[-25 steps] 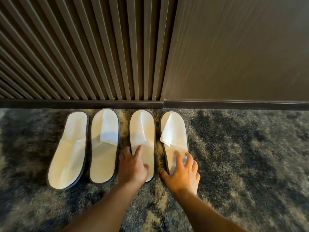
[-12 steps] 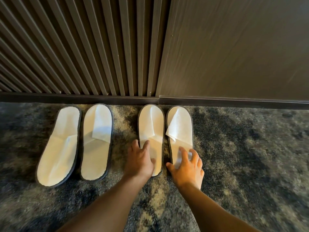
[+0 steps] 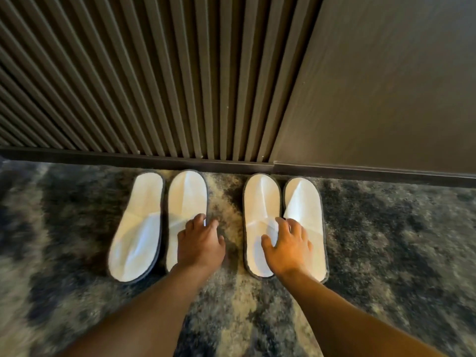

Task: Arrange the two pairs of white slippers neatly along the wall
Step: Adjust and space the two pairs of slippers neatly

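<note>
Two slipper pairs (image 3: 158, 222) (image 3: 283, 225) lie toes-first at the carpet's (image 3: 386, 240) wall edge. Left hand (image 3: 199, 244) rests open on one pair, right hand (image 3: 289, 247) open on the other.

We've got our left hand (image 3: 199, 244) flat on the left pair (image 3: 159, 222), right hand (image 3: 289, 247) spread across the right pair (image 3: 283, 222), toes near the baseboard (image 3: 128, 157).
</note>
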